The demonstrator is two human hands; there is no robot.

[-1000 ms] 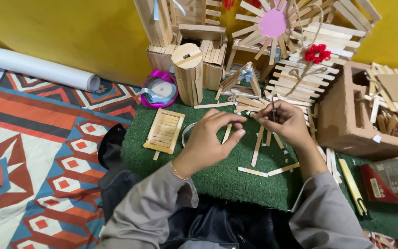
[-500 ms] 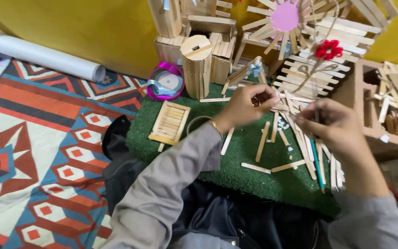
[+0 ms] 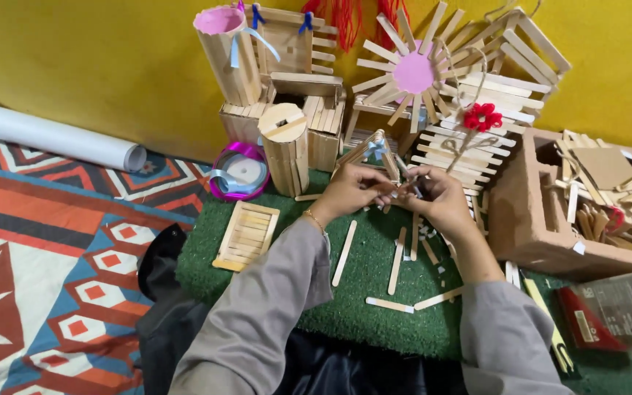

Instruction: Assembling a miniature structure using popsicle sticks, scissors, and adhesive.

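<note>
**stickfan:** Clutter is the big risk here imo. The green turf mat (image 3: 374, 292) is hemmed in by finished builds along the yellow wall: the tall stick cylinder with the pink top (image 3: 230, 53), the round stick tub (image 3: 285, 146) and the sunburst wheel with the pink centre (image 3: 411, 73). Both forearms reach right in among them, so I reckon one careless elbow swing tips the tub or the cylinder.

**glue_gal:** Agreed, and the cardboard box of offcuts (image 3: 543, 212) sits just beside the right arm too. What are the hands actually on?

**stickfan:** Left hand (image 3: 349, 192) and right hand (image 3: 440, 199) meet over the far edge of the mat, fingers curled in close and pinched on a small piece between them, near the little stick tent with the blue bow (image 3: 374, 150). The left looks to grip a short stick end; the right has something thin and dark, too small to tell what. Neither hand is spread open.

**glue_gal:** Then the small stuff worries me. Loose sticks (image 3: 345, 252) lie on the turf right under the wrists, plus tiny cut bits (image 3: 427, 232). A sleeve could drag them off, and a pinched bit that slips would vanish into that grass. The flat stick panel (image 3: 246, 235) looks well apart and safe.
</note>
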